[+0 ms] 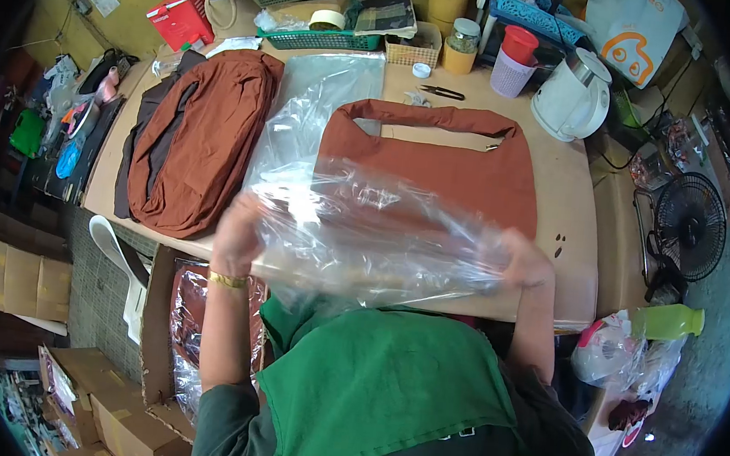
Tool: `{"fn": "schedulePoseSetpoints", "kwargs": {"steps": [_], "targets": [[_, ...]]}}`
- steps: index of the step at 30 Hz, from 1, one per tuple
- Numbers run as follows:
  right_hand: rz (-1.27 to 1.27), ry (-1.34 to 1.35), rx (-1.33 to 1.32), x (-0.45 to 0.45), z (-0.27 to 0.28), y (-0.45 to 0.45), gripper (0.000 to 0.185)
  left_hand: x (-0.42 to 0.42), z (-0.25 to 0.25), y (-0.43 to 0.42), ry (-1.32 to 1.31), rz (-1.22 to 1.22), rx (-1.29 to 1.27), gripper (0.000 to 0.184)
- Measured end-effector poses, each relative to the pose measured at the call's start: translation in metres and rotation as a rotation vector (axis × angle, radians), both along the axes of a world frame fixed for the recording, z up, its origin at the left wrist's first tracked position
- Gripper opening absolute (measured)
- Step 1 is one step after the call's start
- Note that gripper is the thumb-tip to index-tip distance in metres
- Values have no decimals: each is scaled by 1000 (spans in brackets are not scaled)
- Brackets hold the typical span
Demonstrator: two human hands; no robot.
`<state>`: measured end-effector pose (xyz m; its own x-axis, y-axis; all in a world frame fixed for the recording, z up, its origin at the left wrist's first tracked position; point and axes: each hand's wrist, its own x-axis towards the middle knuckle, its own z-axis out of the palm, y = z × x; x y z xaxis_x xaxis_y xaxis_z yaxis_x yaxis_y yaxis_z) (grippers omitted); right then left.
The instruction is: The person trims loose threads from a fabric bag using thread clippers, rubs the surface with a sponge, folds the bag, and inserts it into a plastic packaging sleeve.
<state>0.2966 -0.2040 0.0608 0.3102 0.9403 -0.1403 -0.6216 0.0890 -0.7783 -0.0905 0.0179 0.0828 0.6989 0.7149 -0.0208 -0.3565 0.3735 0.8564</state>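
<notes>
A clear plastic bag (381, 246) is stretched between my two hands, over the lower part of a rust-brown handbag (438, 169) that lies flat on the table with its handle away from me. My left hand (241, 227) is closed on the plastic's left end, blurred by motion. On its right end my right hand (524, 259) is closed too. Beyond my left hand is a stack of rust-brown and dark fabric bags (205, 138). More clear plastic bags (329, 88) lie flat between that stack and the handbag.
Along the table's (568, 210) back edge stand green baskets (320, 39), a jar (461, 47), a purple cup (512, 72) and a white kettle (573, 94). Black snips (442, 92) lie behind the handbag. An open carton (159, 340) stands below the front left edge. A fan (689, 226) is at right.
</notes>
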Motion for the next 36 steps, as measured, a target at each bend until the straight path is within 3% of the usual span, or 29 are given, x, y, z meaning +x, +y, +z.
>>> {"fn": "schedulePoseSetpoints", "kwargs": {"steps": [1,2,3,4,6,7,8,10,11,12,13,14,15,16,17,18,19,22,23,24,25,26,28,29,30,31,32,34,36], "targets": [[476,-412,8,2,5,5,21,4,9,-1,-96,176,-126,26],[951,-824,18,2,7,10,23,1,7,6,-371,-14,-296,26],[763,-783,36,4,3,9,23,0,6,8,-452,-267,-390,30],[162,-555,86,-9,-8,8,21,0,5,8,-530,-523,-482,35],[-435,177,148,-11,2,22,13,3,8,-3,96,-490,126,35],[-439,179,148,-3,-5,26,13,5,12,-8,383,-517,386,35],[8,363,290,11,-19,29,15,6,3,-5,529,-637,297,31],[462,534,426,17,-22,26,19,-13,-16,14,588,-178,420,27],[665,-233,288,16,-19,20,25,-7,-26,18,158,113,74,31],[807,-1006,113,15,-17,16,30,12,9,2,65,285,-147,37],[811,-1004,115,15,-20,13,30,6,-5,16,-285,-47,-247,37],[744,-831,143,15,-24,10,35,0,-20,29,-633,-385,-339,37],[674,-661,169,15,-27,6,41,8,7,2,-346,-106,-353,36],[153,-203,168,-3,-25,3,41,15,34,-25,-18,125,-387,37],[-91,-18,169,-8,-15,11,44,-5,-2,0,147,-168,243,35],[-336,169,166,-10,-2,18,47,-15,-20,13,253,-334,550,34],[-339,171,165,-1,-12,20,47,-19,-27,23,306,-464,874,33],[27,379,217,16,-37,22,56,-21,-25,23,780,-787,449,28],[229,-21,182,13,-40,21,52,-21,-20,18,376,-379,223,26],[330,-219,153,11,-36,20,51,-19,-12,13,-30,29,-5,25],[428,-424,140,9,-30,20,49,-16,-5,10,-64,148,-93,24],[758,-623,139,10,-21,20,42,-14,-1,8,-97,267,-181,25],[1090,-819,139,6,-18,21,35,-22,-12,13,-484,-54,-175,28],[678,-477,193,-3,-24,20,37,-25,-16,14,-569,-308,-288,29],[261,-136,232,-11,-29,17,41,-27,-6,-5,-264,-80,-116,30],[54,49,234,-13,-29,16,44,-29,4,-25,94,98,13,32],[-159,204,261,-14,-29,16,48,-36,-2,-13,255,-200,26,29],[530,538,793,-7,-17,15,56,-41,-8,11,552,-858,230,32],[469,480,586,9,-24,-4,53,-40,-10,6,462,-948,346,40]]}}
